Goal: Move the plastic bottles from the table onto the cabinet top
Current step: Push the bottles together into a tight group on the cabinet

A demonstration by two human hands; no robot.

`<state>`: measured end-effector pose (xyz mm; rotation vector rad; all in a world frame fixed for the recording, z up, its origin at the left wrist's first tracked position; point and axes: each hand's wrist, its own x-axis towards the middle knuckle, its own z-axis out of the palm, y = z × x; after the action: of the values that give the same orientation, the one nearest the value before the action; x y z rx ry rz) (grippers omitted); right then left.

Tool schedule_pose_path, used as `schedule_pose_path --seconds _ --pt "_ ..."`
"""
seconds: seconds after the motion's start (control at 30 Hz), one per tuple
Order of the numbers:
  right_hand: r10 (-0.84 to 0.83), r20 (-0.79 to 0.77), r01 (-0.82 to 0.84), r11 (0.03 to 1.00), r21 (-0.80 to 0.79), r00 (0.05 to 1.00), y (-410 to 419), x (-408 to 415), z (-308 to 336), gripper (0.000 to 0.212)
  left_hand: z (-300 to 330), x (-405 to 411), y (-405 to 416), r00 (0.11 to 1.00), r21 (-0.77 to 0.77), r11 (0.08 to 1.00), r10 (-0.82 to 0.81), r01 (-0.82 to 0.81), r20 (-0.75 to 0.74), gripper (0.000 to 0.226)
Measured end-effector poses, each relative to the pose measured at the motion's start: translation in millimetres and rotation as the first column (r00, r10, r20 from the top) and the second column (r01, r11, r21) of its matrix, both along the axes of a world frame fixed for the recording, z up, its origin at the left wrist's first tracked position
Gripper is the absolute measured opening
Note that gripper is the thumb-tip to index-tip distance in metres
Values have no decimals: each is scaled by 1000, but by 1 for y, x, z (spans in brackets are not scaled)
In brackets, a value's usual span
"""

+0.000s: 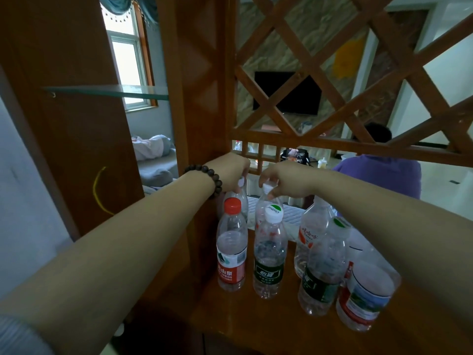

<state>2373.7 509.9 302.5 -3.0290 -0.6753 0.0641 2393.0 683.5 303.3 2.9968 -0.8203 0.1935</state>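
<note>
The left hand (230, 170), with a bead bracelet (204, 175), pinches the white cap of a clear bottle (242, 201) at the back of the cabinet top (256, 329). The right hand (286, 180), at its 3 o'clock, pinches the cap of a second bottle (266, 203). Both bottles stand upright on the wood. Five more bottles stand nearer, the red-capped bottle (231, 244) at 6 o'clock of the left hand.

Both bare forearms reach forward and slightly inward, wrists nearly level, so the two hands sit near each other but apart. The left hand (231, 170), with a dark beaded bracelet (208, 179) on its wrist, points down with fingers curled around a bottle cap. The right hand (284, 179) is bent down at the wrist, thumb and fingertips pinching another cap.
</note>
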Motion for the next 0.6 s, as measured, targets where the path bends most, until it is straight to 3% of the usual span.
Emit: schedule_pose_path --seconds 0.47,0.6 --pt "-27 22 24 992 120 999 9 -11 -5 53 5 -17 7 999 17 999 -33 33 -19 49" --pt "-36 76 25 989 143 996 3 -29 12 52 23 -41 21 996 -127 988 -87 87 9 54"
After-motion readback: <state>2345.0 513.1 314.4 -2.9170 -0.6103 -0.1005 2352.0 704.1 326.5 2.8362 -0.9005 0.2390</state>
